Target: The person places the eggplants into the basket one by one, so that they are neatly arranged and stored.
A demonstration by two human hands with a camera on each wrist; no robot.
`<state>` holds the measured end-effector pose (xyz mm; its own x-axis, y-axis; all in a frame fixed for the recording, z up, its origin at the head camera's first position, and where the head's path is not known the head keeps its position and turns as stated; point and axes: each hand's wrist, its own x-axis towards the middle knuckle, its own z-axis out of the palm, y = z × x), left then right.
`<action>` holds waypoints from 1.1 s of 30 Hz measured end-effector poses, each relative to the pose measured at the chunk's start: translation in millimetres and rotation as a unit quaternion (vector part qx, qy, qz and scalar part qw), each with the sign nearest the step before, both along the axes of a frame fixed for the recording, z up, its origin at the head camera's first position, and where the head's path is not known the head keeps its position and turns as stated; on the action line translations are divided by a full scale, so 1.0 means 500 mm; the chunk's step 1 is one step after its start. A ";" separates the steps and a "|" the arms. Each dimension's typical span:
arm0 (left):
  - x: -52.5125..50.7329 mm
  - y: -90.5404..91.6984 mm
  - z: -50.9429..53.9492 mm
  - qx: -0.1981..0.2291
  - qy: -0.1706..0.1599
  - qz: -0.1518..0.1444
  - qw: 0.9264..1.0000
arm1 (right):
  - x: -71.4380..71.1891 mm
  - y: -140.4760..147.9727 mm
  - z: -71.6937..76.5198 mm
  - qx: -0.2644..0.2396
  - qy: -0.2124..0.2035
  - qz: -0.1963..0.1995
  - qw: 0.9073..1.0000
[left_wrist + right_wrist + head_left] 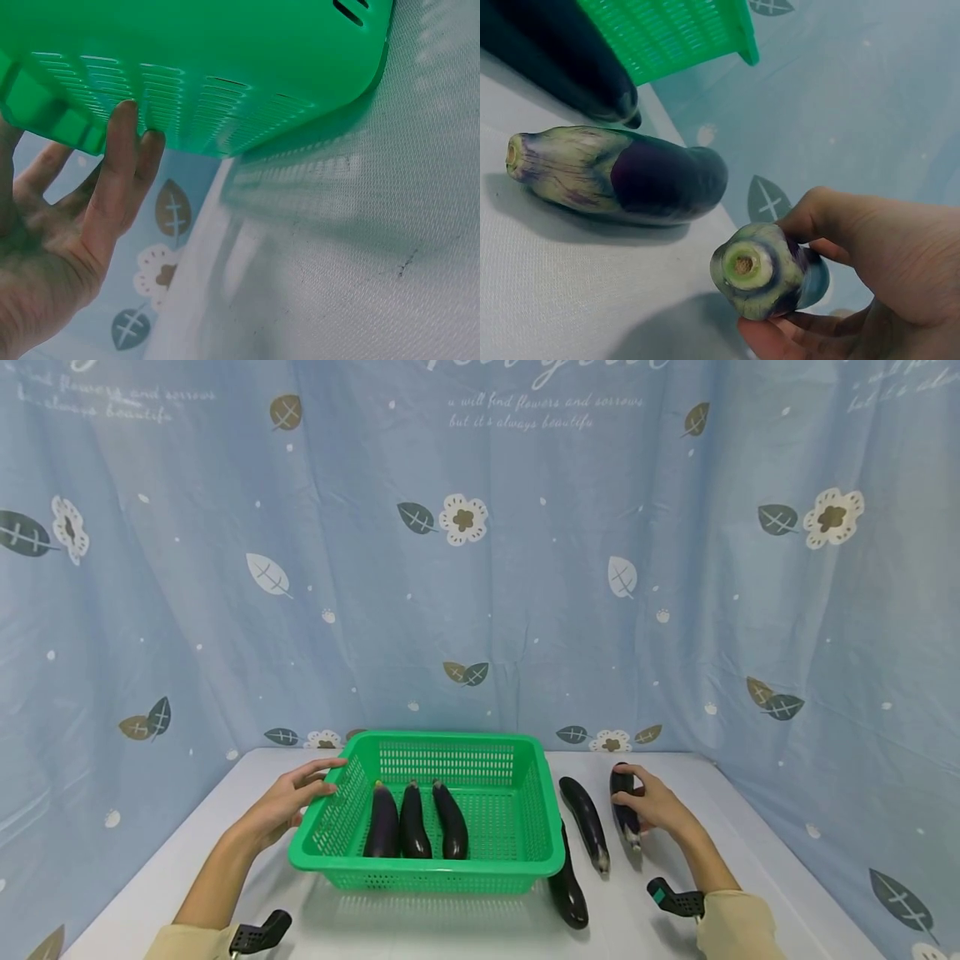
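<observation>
Eggplant (625, 818) at the far right of the table (465, 931) is pinched between the thumb and fingers of your right grip (654, 802), its stem end pointing near. Whether it touches the table, you cannot tell. Just left of it lies a second eggplant (585, 822); a third (569, 893) lies nearer to you, partly hidden by the right rim of the basket (491, 818). Your left grip (273, 806) is spread, fingertips touching the basket's left side. Inside, three more (415, 828) lie side by side, stems far.
</observation>
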<state>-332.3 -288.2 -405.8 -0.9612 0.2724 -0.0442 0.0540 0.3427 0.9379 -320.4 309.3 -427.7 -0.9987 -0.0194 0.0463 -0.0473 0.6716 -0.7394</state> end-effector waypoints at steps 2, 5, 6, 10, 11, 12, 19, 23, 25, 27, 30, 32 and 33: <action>0.001 0.000 0.001 -0.003 -0.001 0.000 1.000 | -0.001 0.000 0.001 -0.001 0.000 0.001 1.000; 0.002 0.000 0.001 -0.003 -0.004 -0.001 1.000 | -0.002 -0.002 0.002 0.000 0.002 -0.002 1.000; 0.002 0.000 0.001 -0.001 -0.005 -0.002 1.000 | -0.002 -0.003 0.004 0.000 0.003 -0.003 1.000; 0.002 -0.001 0.000 0.002 -0.005 -0.002 1.000 | 0.000 -0.009 0.013 0.003 0.007 -0.006 1.000; 0.002 -0.001 0.000 0.002 -0.004 -0.002 1.000 | 0.001 -0.011 0.016 0.003 0.008 -0.006 1.000; 0.003 -0.001 0.001 0.001 -0.003 -0.003 1.000 | 0.003 -0.012 0.019 0.004 0.010 -0.005 1.000; 0.001 -0.001 0.001 0.003 -0.002 -0.005 1.000 | 0.011 -0.020 0.040 0.004 0.031 0.007 0.999; 0.000 -0.001 0.001 0.001 -0.003 -0.004 1.000 | 0.012 -0.024 0.051 0.008 0.043 0.016 0.999; 0.000 -0.001 0.002 0.001 -0.004 -0.005 1.000 | 0.013 -0.028 0.057 0.007 0.046 0.020 0.999; 0.000 -0.001 0.002 0.002 -0.005 -0.006 1.000 | 0.014 -0.032 0.061 0.005 0.050 0.025 0.998; 0.000 -0.001 0.002 0.003 -0.005 -0.007 1.000 | 0.016 -0.038 0.067 0.005 0.053 0.027 0.998; 0.000 0.000 0.002 0.002 -0.004 -0.005 1.000 | 0.017 -0.041 0.069 0.005 0.055 0.028 0.998; 0.000 0.000 0.002 0.000 -0.003 -0.004 1.000 | 0.017 -0.043 0.069 0.007 0.055 0.027 0.998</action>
